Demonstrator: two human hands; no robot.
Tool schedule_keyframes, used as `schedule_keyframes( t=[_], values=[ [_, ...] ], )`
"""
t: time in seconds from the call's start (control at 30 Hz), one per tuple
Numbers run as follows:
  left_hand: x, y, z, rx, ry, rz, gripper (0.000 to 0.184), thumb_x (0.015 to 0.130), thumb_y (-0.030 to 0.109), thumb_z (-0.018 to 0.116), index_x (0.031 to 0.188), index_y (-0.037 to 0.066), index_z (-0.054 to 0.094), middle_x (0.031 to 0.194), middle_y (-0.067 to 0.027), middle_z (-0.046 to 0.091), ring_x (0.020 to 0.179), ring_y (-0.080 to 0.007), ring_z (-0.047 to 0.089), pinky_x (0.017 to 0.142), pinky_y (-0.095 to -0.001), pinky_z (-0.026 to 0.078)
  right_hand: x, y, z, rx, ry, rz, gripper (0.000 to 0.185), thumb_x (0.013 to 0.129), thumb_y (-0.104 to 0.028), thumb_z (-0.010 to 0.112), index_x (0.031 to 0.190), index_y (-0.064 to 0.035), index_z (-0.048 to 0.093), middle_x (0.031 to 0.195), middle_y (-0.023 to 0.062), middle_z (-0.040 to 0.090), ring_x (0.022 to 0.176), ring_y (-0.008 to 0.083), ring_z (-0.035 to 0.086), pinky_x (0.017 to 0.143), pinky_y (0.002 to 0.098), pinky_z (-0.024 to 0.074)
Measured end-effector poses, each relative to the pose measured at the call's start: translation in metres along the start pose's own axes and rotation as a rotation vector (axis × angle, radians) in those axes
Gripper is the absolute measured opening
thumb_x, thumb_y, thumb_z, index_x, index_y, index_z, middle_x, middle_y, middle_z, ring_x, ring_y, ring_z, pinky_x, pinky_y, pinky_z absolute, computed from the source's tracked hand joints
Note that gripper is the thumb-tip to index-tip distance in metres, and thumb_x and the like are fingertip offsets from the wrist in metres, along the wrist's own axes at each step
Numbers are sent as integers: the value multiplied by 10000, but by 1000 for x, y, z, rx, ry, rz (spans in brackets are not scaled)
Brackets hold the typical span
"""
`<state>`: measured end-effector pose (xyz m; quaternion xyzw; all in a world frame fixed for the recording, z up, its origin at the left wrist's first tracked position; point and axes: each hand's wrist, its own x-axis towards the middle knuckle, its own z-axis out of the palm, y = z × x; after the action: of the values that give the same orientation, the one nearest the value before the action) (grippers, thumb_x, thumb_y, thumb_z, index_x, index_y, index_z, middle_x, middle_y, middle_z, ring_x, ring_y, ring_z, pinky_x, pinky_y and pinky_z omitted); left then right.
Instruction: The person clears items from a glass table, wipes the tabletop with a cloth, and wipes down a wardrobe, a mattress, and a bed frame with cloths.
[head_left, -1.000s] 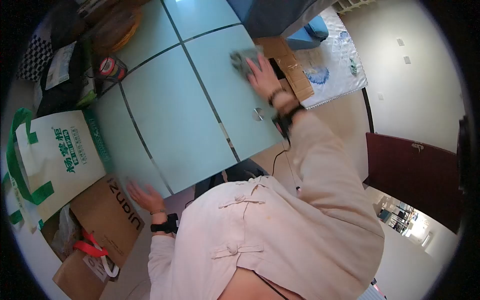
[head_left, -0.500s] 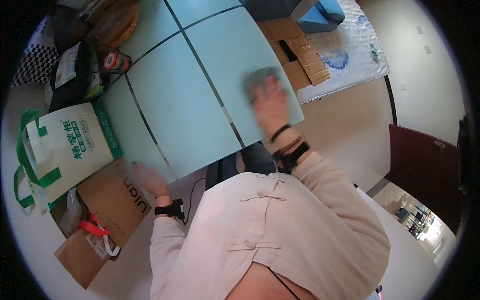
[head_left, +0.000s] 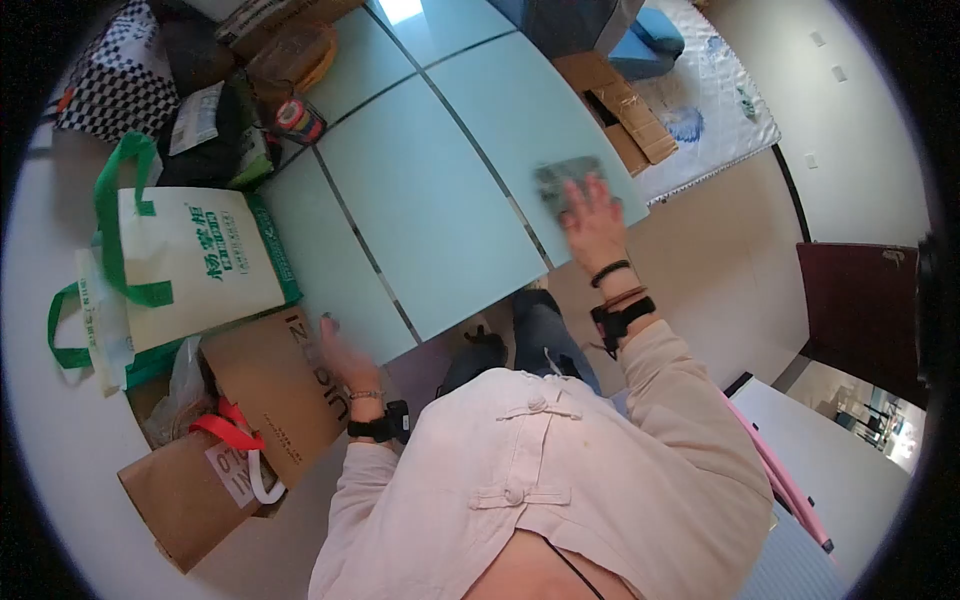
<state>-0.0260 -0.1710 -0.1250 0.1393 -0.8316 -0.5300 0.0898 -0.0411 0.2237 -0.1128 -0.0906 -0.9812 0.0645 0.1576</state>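
Observation:
Under my right hand a grey-green cloth lies bunched against the pale glass tabletop, near its right edge. The fingers press over the cloth and hold it; both are slightly blurred. My left hand hangs at the table's lower left edge, beside the large cardboard box. Its fingers are stretched out and softened by motion, with nothing visible in them. Black bands circle both wrists.
A white and green shopping bag stands left of the table. A jar, a basket and a checkered bag crowd the far left. An opened carton sits beyond the right edge, by a white patterned cover.
The view has shifted, so table and bags sit farther right and lower-left items show more. My right hand and the cloth have moved nearer the table's front right corner. My left hand stays by the edge.

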Motion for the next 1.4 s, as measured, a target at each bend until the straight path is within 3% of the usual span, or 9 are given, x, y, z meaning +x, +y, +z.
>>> schedule_keyframes(
  t=[0.03, 0.1, 0.3, 0.43, 0.77, 0.97, 1.1, 1.3, 1.4],
  values=[
    [1, 4, -1, -49, -6, -27, 422, 913, 226, 282, 1243, -36, 307, 1222, -204, 391, 1133, -316, 360, 971, -386, 253, 1, 6, 2, -100, 121, 64, 376, 733, -198, 488, 1108, -160, 492, 1218, 102, 397, 1103, 263, 390, 839, 439, 334],
    [1, -13, -4, 589, 36, 540, 413, 902, 210, 291, 1229, -39, 320, 1189, -218, 411, 1091, -340, 384, 941, -410, 268, 1, -23, 22, -49, 19, 97, 378, 731, -197, 488, 1107, -155, 494, 1216, 103, 398, 1107, 263, 387, 841, 442, 334],
    [-2, 2, -6, 265, 53, 467, 438, 893, 260, 292, 1213, -34, 339, 1213, -224, 374, 1113, -358, 344, 941, -421, 249, -63, -241, 17, 426, -379, -601, 459, 727, -267, 544, 1173, -204, 455, 1299, 92, 334, 1217, 263, 279, 969, 473, 216],
    [-2, -7, -9, 292, 85, 378, 452, 898, 289, 280, 1217, -27, 336, 1231, -221, 355, 1142, -357, 316, 961, -428, 226, -67, -236, 23, 559, -291, -774, 464, 710, -238, 545, 1164, -214, 456, 1300, 80, 336, 1207, 247, 302, 949, 455, 255],
    [0, 1, -4, 469, 81, 484, 411, 876, 251, 352, 1177, -29, 368, 1226, -211, 366, 1147, -361, 316, 967, -453, 229, 107, -20, 37, 3, -397, 449, 497, 812, -225, 391, 1294, -188, 277, 1363, 139, 196, 1245, 303, 206, 985, 486, 212],
    [3, -4, -3, 450, 27, 312, 411, 895, 274, 326, 1184, -14, 375, 1227, -197, 376, 1150, -344, 318, 970, -448, 223, 143, -224, 68, 73, -581, -402, 486, 831, -240, 416, 1298, -213, 286, 1391, 106, 142, 1281, 292, 132, 1004, 493, 158],
    [7, 5, 11, 517, 106, 211, 410, 896, 278, 327, 1178, -15, 382, 1222, -193, 385, 1145, -341, 326, 971, -446, 222, 193, -223, 77, 87, -603, -933, 497, 819, -278, 456, 1289, -237, 300, 1385, 64, 176, 1265, 262, 193, 991, 464, 219],
    [8, 5, 12, 674, 92, 188, 408, 873, 246, 340, 1186, -14, 368, 1222, -197, 382, 1149, -354, 316, 972, -458, 216, 354, -96, 114, 56, -545, 59, 504, 839, -193, 358, 1319, -253, 218, 1414, 41, 72, 1297, 223, 83, 1028, 423, 133],
    [6, 14, 16, 755, 62, 113, 461, 872, 320, 329, 1188, -13, 366, 1221, -210, 374, 1150, -360, 312, 966, -472, 219, 386, -105, 133, 99, -505, 185, 504, 857, -260, 313, 1338, -260, 163, 1418, 55, 22, 1303, 239, 29, 1028, 444, 93]
  ],
)
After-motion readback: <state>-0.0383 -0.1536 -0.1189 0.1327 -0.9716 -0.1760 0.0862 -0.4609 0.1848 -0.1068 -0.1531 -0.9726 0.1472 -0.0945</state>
